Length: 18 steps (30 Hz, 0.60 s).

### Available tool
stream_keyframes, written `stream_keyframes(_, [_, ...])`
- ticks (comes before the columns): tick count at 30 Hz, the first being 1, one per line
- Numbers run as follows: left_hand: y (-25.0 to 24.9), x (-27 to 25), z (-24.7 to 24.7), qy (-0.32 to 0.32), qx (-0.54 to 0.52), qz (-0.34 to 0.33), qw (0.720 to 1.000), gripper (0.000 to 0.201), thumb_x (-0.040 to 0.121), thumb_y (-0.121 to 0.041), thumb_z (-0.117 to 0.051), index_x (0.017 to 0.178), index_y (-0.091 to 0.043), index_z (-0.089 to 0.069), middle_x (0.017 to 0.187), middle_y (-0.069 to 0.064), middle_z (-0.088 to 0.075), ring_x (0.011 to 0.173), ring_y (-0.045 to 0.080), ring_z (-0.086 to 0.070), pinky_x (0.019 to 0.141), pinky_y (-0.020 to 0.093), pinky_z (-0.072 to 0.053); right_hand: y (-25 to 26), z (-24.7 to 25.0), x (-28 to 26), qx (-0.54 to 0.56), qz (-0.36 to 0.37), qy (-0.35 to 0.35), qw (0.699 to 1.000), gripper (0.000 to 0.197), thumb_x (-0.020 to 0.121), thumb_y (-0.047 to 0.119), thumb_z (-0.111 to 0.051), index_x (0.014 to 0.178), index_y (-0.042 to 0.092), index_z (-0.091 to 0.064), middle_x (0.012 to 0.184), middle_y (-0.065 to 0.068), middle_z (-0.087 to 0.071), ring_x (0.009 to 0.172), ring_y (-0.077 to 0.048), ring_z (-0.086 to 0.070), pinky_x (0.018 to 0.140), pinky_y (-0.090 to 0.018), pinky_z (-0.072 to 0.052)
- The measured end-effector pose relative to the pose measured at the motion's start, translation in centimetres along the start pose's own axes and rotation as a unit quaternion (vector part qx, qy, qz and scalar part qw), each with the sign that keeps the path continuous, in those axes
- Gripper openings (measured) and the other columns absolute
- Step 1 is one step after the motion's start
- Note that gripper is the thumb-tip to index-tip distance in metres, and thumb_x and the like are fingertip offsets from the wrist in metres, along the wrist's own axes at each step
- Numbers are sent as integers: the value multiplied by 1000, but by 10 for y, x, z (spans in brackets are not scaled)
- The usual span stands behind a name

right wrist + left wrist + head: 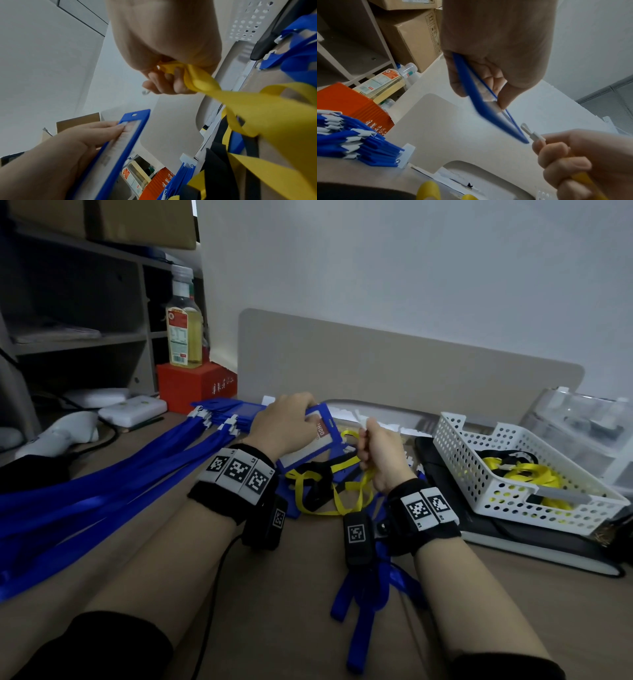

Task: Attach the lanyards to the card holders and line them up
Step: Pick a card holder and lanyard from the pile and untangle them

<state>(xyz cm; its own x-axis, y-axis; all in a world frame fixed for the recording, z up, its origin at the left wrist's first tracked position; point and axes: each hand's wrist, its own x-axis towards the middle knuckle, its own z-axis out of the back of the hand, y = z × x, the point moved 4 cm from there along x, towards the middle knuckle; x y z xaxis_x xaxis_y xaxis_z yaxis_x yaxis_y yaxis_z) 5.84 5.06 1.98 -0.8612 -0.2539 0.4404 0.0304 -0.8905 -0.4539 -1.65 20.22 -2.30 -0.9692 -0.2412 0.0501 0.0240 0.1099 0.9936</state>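
Note:
My left hand (pixel 284 422) grips a blue card holder (pixel 317 436) by its edge and holds it tilted above the desk; the same blue card holder (pixel 489 108) runs between thumb and fingers in the left wrist view. The card holder's slot hole (pixel 134 115) faces my right hand. My right hand (pixel 380 453) pinches the white clip (pixel 531 133) of a yellow lanyard (pixel 352 491), a short way from the holder's top corner. The yellow strap (pixel 231 102) trails down from that fist. More blue card holders with blue lanyards (pixel 102 474) lie lined up at the left.
A white perforated basket (pixel 507 474) with yellow lanyards stands at the right on a dark pad. Loose blue lanyards (pixel 370 587) lie under my right wrist, black straps (pixel 318 481) beneath the hands. A red box (pixel 195 385) with a bottle (pixel 183 326) stands behind left, a beige divider (pixel 411 371) behind.

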Motion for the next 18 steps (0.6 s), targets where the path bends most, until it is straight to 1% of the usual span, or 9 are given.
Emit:
stream_keyframes(2, [1, 1, -1, -3, -15, 21, 1000, 24, 98, -29, -41, 104, -16, -60, 97, 0, -61, 92, 21, -57, 76, 37, -48, 0, 3, 3, 60, 2, -19, 998, 37, 103, 28, -32, 72, 16, -47, 41, 10, -48, 33, -5, -35, 36, -18, -25])
stream_keyframes(6, [-5, 1, -6, 23, -130, 26, 991, 44, 103, -35, -31, 71, -14, -53, 73, 0, -55, 75, 18, -56, 62, 30, -35, 5, 5, 5, 209, -18, -15, 978, 30, 105, 28, -30, 82, 14, -44, 54, 2, -50, 35, -7, -44, 36, -16, -33])
stream_keyframes(8, [-11, -2, -11, 76, -184, 36, 979, 49, 104, -38, -26, 79, -8, -56, 62, -2, -51, 61, 15, -51, 58, 28, -35, 10, 2, 6, 291, -32, 6, 956, 27, 105, 28, -31, 86, 14, -44, 63, -3, -52, 38, -9, -51, 38, -17, -39])
stream_keyframes(9, [-13, -3, -18, 121, -235, 56, 963, 52, 104, -40, -23, 90, -5, -58, 55, -3, -47, 53, 15, -47, 53, 26, -35, 12, 0, 7, 330, -35, 17, 943, 26, 105, 28, -32, 87, 13, -44, 65, -3, -54, 41, -10, -53, 40, -18, -43])
stream_keyframes(11, [-15, -9, -35, 232, -365, 110, 895, 55, 102, -49, -19, 109, -12, -58, 42, -5, -35, 35, 11, -32, 39, 17, -27, 16, -3, 7, 384, -34, 36, 922, 26, 105, 29, -32, 88, 13, -45, 67, -4, -56, 46, -11, -56, 45, -20, -48])
stream_keyframes(12, [-16, -13, -42, 277, -405, 122, 863, 58, 100, -55, -17, 111, -15, -57, 40, -5, -30, 31, 9, -26, 37, 13, -22, 18, -4, 7, 400, -32, 43, 915, 27, 105, 29, -32, 88, 13, -45, 67, -4, -57, 47, -11, -57, 47, -20, -49])
stream_keyframes(13, [-18, -16, -47, 314, -421, 123, 842, 62, 98, -59, -16, 107, -13, -57, 39, -5, -29, 30, 7, -25, 36, 12, -20, 19, -6, 6, 411, -31, 47, 910, 27, 105, 30, -32, 87, 13, -45, 67, -3, -58, 48, -11, -59, 48, -20, -51])
stream_keyframes(16, [-28, -26, -58, 424, -404, 128, 800, 71, 93, -66, -8, 63, -11, -40, 34, -5, -30, 26, 5, -27, 35, 13, -21, 24, -8, 5, 438, -21, 44, 898, 29, 104, 31, -33, 85, 13, -45, 72, -4, -58, 50, -11, -60, 51, -22, -53])
stream_keyframes(18, [-29, -30, -62, 498, -382, 128, 768, 79, 90, -67, -1, 49, -13, -41, 32, -5, -32, 25, 4, -29, 35, 14, -24, 26, -5, 6, 450, -10, 28, 892, 28, 105, 30, -33, 86, 12, -45, 76, -5, -56, 52, -11, -60, 53, -23, -54])
